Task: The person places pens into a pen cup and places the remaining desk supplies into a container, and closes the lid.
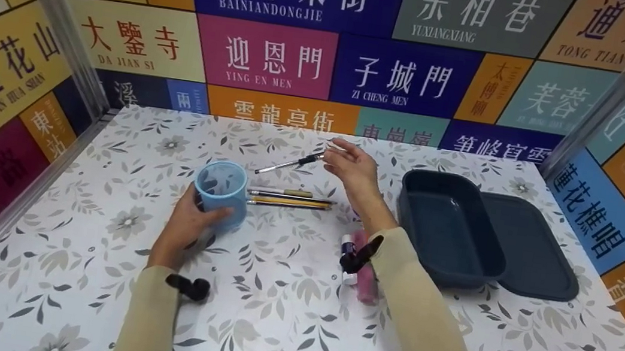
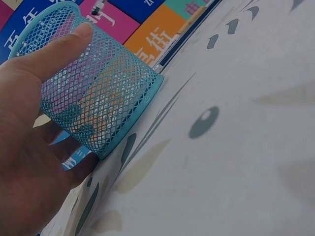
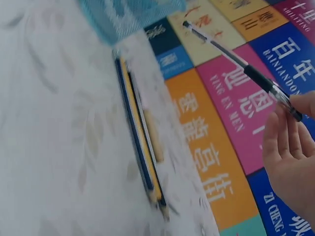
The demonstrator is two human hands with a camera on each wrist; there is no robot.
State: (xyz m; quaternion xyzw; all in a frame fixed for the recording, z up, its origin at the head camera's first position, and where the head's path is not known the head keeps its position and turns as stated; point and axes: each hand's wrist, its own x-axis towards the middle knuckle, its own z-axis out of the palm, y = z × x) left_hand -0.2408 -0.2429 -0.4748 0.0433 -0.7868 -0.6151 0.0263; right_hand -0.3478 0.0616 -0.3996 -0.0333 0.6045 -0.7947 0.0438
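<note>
My left hand [image 1: 190,221] holds a light blue mesh pen cup [image 2: 113,83] from its near left side, thumb across the front. The cup stands upright on the table, and the tablecloth pattern shows inside it. Up and to the right, my right hand [image 1: 354,172] pinches a gel pen [image 3: 231,56] by its black-grip end. The pen's clear barrel slants down toward the cup, its far end just right of the rim and apart from it. Below the pen lie several pencils [image 3: 133,123], striped dark and yellow, and a tan stick-like item [image 3: 153,135].
A dark blue rectangular container [image 1: 445,271] stands at the right, beside a matching flat lid [image 1: 544,248]. Under my right forearm lie a glue stick [image 1: 347,245] and a pink item [image 1: 367,288], both partly hidden. Sign-printed panels [image 1: 268,55] border the flowered tabletop [image 1: 270,315].
</note>
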